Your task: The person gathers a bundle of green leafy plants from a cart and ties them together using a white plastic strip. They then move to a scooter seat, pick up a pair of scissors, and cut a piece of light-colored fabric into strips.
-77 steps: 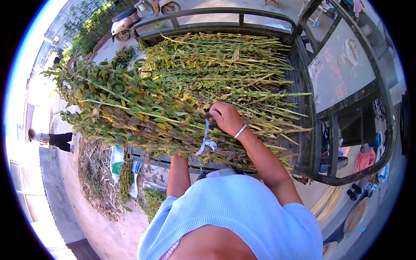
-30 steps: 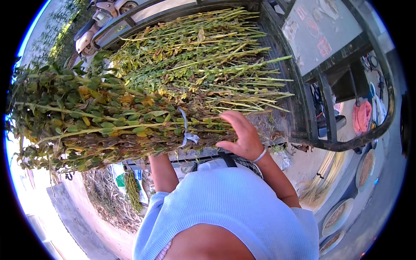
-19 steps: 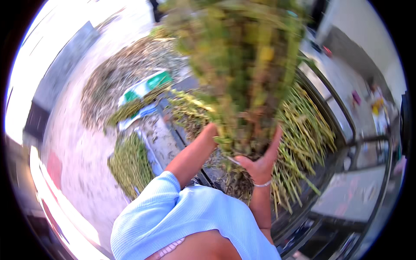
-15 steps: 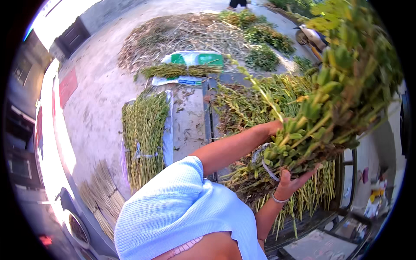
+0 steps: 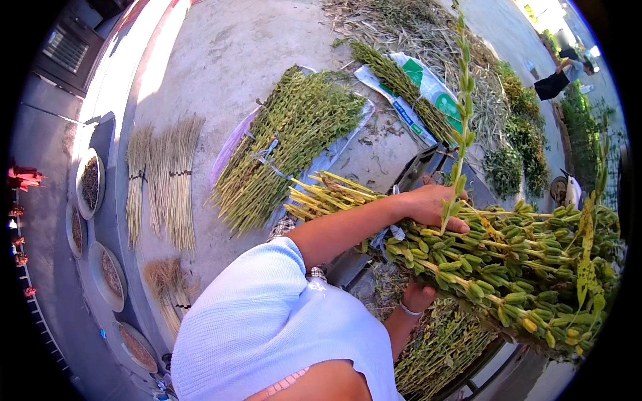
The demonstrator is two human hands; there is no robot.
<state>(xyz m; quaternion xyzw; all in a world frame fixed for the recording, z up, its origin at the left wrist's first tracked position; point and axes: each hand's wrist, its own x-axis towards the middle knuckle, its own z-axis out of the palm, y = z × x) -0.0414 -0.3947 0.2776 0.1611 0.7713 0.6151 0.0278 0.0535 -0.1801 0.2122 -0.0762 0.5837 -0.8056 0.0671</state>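
Observation:
A thick bundle of sesame stalks (image 5: 515, 257), green with plump pods, lies nearly level across both my hands. Its bare yellow stem ends (image 5: 331, 195) point left, and the leafy tops reach the right rim of the view. My left hand (image 5: 436, 206) is closed over the top, near a pale tie (image 5: 388, 235) around the stems. From below, my right hand (image 5: 416, 299) grips the underside, its fingers mostly hidden by the pods; a bracelet (image 5: 409, 309) circles that wrist. One tall stalk (image 5: 464, 100) sticks up beside my left hand.
Another tied sesame bundle (image 5: 287, 134) lies on sheeting to the left; a smaller one (image 5: 404, 90) rests on a green-and-white sack (image 5: 438, 100). Dry stalk bundles (image 5: 170, 180) and round trays (image 5: 107, 275) sit farther left. More stalks (image 5: 445, 347) lie below my hands. A person (image 5: 565, 75) stands far right.
My view has swung toward the left side of the yard. The bundle has gone from steeply raised to nearly level, stem ends now pointing left, with both hands still on it.

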